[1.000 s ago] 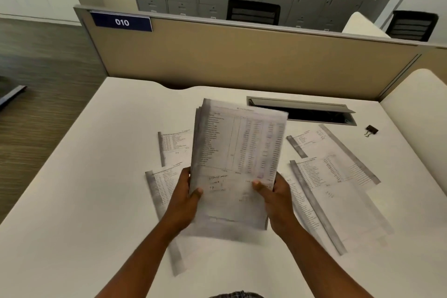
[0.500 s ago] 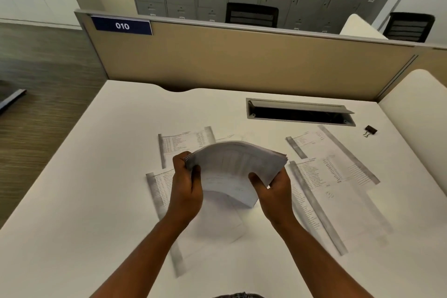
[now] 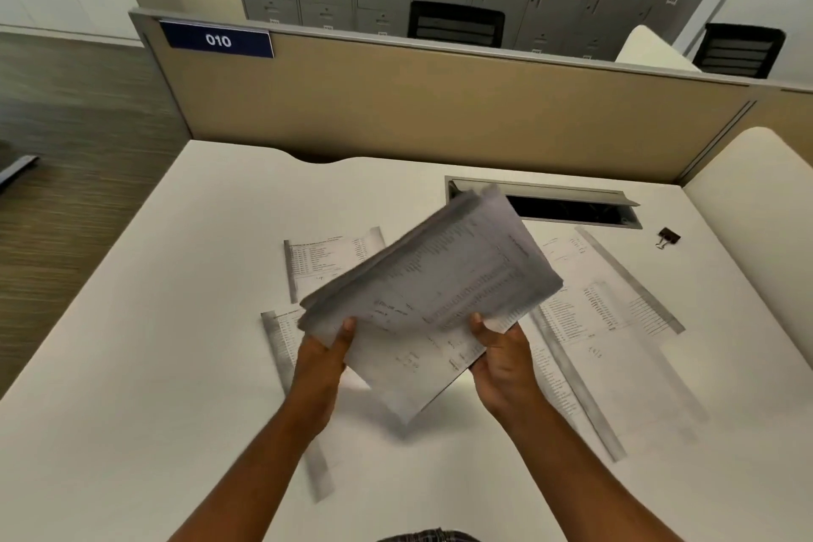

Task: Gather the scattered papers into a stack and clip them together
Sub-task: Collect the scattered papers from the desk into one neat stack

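Above the surface [image 3: 132,365], left hand [image 3: 319,359] and right hand [image 3: 501,359] each grip the tilted stack [image 3: 431,290]; light and floppy, probably best squared by its edges; more papers [image 3: 607,312] remain, clip [image 3: 668,237] far right.

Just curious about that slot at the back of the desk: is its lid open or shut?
Open. The lid of the cable slot is tilted up, and a dark opening shows beneath it. What lies inside cannot be told.

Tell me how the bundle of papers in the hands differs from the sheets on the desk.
The bundle is held off the desk, tilted; the loose sheets lie flat. The bundle is many sheets thick; the loose sheets are spread out, overlapping. Both carry printed tables.
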The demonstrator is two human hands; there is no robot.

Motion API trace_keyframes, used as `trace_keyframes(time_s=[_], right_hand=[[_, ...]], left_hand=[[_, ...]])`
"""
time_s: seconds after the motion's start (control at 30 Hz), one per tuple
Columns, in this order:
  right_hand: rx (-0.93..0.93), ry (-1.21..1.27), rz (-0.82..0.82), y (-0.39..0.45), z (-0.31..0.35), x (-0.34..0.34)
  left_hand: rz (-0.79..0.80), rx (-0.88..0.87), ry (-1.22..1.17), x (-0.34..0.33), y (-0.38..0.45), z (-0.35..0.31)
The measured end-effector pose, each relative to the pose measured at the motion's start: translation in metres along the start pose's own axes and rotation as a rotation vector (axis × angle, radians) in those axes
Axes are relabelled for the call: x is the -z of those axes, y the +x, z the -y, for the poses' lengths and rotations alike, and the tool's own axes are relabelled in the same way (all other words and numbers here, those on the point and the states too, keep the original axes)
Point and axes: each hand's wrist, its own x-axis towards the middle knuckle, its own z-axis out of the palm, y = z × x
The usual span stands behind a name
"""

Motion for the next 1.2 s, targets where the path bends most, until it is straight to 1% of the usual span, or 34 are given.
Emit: trace_keyframes(time_s=[0.03, 0.13, 0.2, 0.3, 0.37, 0.43, 0.5, 0.57, 0.67, 0.73, 0.77, 0.83, 0.9, 1.0, 1.2], right_hand=[[-0.038, 0.059, 0.012, -0.001, -0.003, 0.001], [-0.104, 0.107, 0.085, -0.007, -0.004, 0.003], [-0.092, 0.03, 0.103, -0.006, 0.002, 0.013], [-0.03, -0.075, 0.064, 0.003, 0.027, 0.03], [0.034, -0.254, 0.061, 0.008, 0.048, 0.04], [0.082, -0.5, 0.119, 0.008, 0.062, 0.039], [0.125, -0.652, 0.17, 0.004, 0.06, 0.028], [0.2, -0.645, 0.136, 0.001, 0.049, 0.018], [0.35, -0.576, 0.027, -0.003, 0.034, 0.01], [0.409, -0.534, -0.007, -0.005, 0.032, 0.01], [0.429, -0.554, -0.024, -0.005, 0.031, 0.012], [0.429, -0.639, -0.039, -0.006, 0.024, 0.017], [0.406, -0.717, -0.037, -0.007, 0.017, 0.023], [0.388, -0.741, -0.038, -0.004, 0.007, 0.028], [0.469, -0.819, -0.029, -0.007, 0.004, 0.027]], left_hand=[[0.033, 0.012, -0.018, -0.002, 0.0, -0.002], [-0.043, -0.071, -0.053, -0.002, 0.004, -0.004], [-0.092, -0.159, -0.006, 0.004, 0.006, -0.01], [-0.135, -0.239, 0.121, 0.018, 0.009, -0.021], [-0.147, -0.291, 0.186, 0.026, 0.01, -0.029], [-0.145, -0.333, 0.242, 0.028, 0.012, -0.036], [-0.135, -0.368, 0.295, 0.023, 0.009, -0.039], [-0.123, -0.402, 0.315, 0.012, 0.002, -0.04], [-0.123, -0.489, 0.276, 0.003, -0.007, -0.041], [-0.139, -0.56, 0.269, 0.004, -0.01, -0.043], [-0.142, -0.583, 0.277, 0.007, -0.01, -0.043], [-0.121, -0.591, 0.31, 0.013, -0.009, -0.039], [-0.089, -0.556, 0.353, 0.019, -0.009, -0.033], [-0.071, -0.524, 0.418, 0.023, -0.006, -0.024], [-0.089, -0.458, 0.387, 0.021, -0.006, -0.016]])
